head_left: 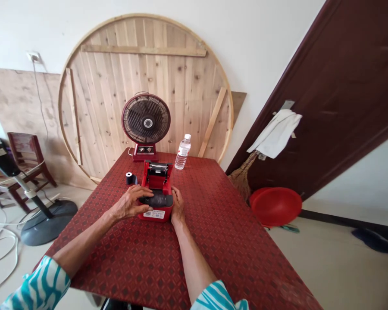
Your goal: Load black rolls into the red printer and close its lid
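Both forearms enter from the bottom of the view, in teal-and-white striped sleeves (39,284). The left hand (129,203) lies over a dark panel (158,199) on the near part of a red receipt printer (157,178); its fingers are slightly spread and curved, with the fingertips on the panel. The right hand (177,206) stands against the printer's right side, fingers pressed together; no pinch is visible. The printer sits on a red patterned tablecloth (220,224), toward the table's far end, with a white label (154,214) on its near face and a metal mechanism (158,168) exposed at its top.

A black roll (129,178) stands just left of the printer. A water bottle (183,151) stands beyond it to the right, and a red desk fan (145,119) stands at the far edge. A round wooden panel (194,77) leans against the wall behind. To the right are a dark door (336,94) with a white cloth (274,133), a straw broom (241,178) and a red basin (274,206).
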Available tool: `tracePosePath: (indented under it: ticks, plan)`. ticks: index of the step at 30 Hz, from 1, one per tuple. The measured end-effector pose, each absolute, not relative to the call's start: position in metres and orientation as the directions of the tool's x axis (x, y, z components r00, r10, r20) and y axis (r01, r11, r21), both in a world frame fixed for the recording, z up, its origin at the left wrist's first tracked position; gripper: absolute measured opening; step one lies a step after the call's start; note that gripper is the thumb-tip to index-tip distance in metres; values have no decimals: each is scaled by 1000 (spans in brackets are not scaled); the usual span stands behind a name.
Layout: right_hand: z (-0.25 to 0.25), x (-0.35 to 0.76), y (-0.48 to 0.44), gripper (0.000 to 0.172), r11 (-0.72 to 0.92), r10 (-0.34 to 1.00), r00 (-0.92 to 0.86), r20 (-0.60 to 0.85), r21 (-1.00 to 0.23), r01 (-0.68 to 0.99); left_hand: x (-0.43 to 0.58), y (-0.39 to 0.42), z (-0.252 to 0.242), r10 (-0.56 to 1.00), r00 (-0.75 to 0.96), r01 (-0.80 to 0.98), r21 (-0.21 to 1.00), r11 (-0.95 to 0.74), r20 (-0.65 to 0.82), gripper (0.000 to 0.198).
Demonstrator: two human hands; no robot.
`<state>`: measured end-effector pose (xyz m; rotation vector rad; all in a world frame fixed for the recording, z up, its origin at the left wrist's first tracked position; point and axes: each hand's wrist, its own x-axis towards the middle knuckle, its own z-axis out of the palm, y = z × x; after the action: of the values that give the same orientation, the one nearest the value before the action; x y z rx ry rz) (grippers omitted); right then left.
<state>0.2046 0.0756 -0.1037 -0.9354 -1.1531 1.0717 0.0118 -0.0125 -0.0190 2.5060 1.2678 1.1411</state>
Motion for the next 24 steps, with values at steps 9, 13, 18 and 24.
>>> tracePosePath:
  ticks: [9, 13, 18, 24]
  plan:
    - [-101, 207, 73, 39, 225, 974, 69, 217, -965, -138, 26, -19, -11, 758, 261, 629, 491, -603, 597, 18]
    - [-100, 207, 73, 39, 228, 973, 76, 218, -962, -153, 32, -19, -18, 743, 180, 601, 525, -602, 645, 17]
    - [-101, 207, 72, 41, 230, 973, 60, 223, -959, -164, 33, -27, -30, 650, 277, 710, 306, -635, 707, 23]
    - [-90, 212, 76, 51, 187, 981, 77, 176, -968, -169, 21, -31, -36, 561, 319, 763, 144, -630, 764, 23]
